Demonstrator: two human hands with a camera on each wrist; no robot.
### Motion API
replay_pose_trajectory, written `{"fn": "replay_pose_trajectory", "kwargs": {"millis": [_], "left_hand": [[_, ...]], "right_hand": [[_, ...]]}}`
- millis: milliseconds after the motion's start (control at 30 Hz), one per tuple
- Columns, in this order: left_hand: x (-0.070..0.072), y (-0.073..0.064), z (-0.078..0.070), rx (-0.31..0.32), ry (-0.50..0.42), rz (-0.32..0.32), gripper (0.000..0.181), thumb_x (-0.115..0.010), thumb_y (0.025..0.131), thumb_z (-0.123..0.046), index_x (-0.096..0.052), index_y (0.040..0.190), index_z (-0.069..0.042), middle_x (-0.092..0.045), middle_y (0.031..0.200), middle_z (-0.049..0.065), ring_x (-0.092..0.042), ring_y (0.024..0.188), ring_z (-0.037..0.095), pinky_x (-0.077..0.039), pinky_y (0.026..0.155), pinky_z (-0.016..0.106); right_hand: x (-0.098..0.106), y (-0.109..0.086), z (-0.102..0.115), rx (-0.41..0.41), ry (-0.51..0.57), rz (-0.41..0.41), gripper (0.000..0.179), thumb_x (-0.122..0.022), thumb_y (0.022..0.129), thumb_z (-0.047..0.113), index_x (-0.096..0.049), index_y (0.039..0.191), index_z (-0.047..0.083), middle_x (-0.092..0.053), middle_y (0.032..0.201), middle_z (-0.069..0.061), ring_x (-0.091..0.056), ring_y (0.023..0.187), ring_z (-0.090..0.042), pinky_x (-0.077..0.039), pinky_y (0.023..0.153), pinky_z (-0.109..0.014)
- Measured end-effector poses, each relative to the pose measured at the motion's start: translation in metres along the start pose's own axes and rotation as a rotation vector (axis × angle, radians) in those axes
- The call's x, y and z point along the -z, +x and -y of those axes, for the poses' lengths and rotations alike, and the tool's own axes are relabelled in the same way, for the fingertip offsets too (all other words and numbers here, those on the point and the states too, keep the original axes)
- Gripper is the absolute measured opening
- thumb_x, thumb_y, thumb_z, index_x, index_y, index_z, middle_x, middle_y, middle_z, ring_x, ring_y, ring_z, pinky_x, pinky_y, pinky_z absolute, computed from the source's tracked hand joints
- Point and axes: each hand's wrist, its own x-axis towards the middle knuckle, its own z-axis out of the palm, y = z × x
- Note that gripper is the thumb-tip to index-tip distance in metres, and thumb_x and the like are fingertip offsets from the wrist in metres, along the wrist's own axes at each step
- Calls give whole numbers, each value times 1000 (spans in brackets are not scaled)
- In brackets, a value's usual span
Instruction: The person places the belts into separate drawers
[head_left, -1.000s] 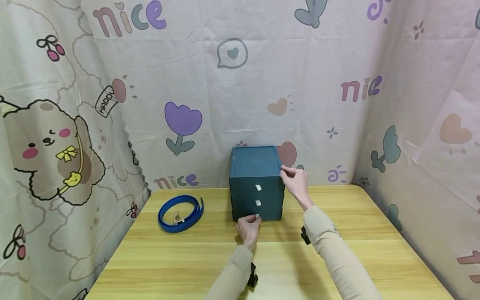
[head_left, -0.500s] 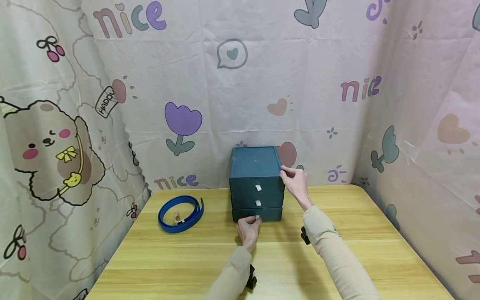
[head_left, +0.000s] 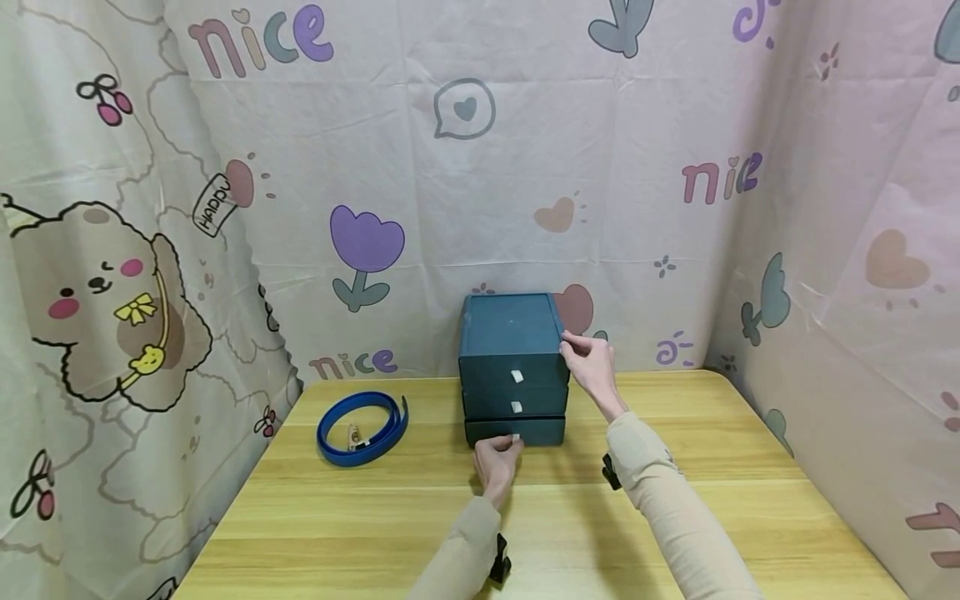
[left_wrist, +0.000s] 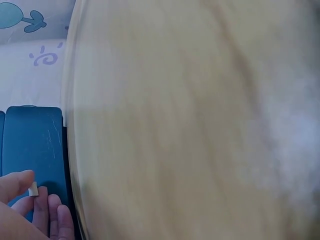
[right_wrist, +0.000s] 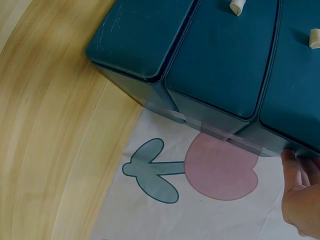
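A dark blue-green drawer cabinet (head_left: 512, 323) stands at the back of the table, with pale tabs on its drawer fronts. Its bottom drawer (head_left: 543, 431) sits slightly forward of the drawers above. My left hand (head_left: 497, 462) pinches that drawer's tab (left_wrist: 33, 189) between thumb and fingers, low over the tabletop. At the cabinet's upper right edge, my right hand (head_left: 590, 362) holds on with its thumb and fingertips. In the right wrist view, the fingers (right_wrist: 291, 170) meet the side of the top drawer section (right_wrist: 295, 95); part of this hand is out of frame.
A coiled blue belt (head_left: 330, 450) with a metal buckle lies on the wooden table (head_left: 337, 533), left of the cabinet. Printed cloth (head_left: 465, 192) hangs close behind the cabinet and along both sides.
The bottom drawer has slid a little way out toward me, leaving a dark gap above its front. My left hand has come slightly nearer with it; the right hand stays at the cabinet's edge.
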Motion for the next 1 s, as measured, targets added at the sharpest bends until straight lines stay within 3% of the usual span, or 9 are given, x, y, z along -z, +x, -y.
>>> {"fn": "replay_pose_trajectory", "kwargs": {"millis": [667, 1000], "left_hand": [[10, -6, 1, 32, -7, 73, 10, -86, 74, -10, -83, 83, -7, -79, 81, 9, -69, 80, 24, -55, 77, 41], [15, -8, -3, 73, 1, 79, 10, -88, 74, -11, -83, 81, -8, -79, 81, 9, -61, 88, 27, -49, 83, 45]], "right_hand": [[1, -1, 1, -1, 11, 10, 33, -63, 97, 18, -70, 128, 6, -68, 132, -13, -72, 109, -31, -57, 93, -47], [1, -1, 1, -2, 1, 17, 33, -62, 98, 19, -70, 128, 7, -68, 132, -12, -72, 108, -30, -58, 92, -46]]}}
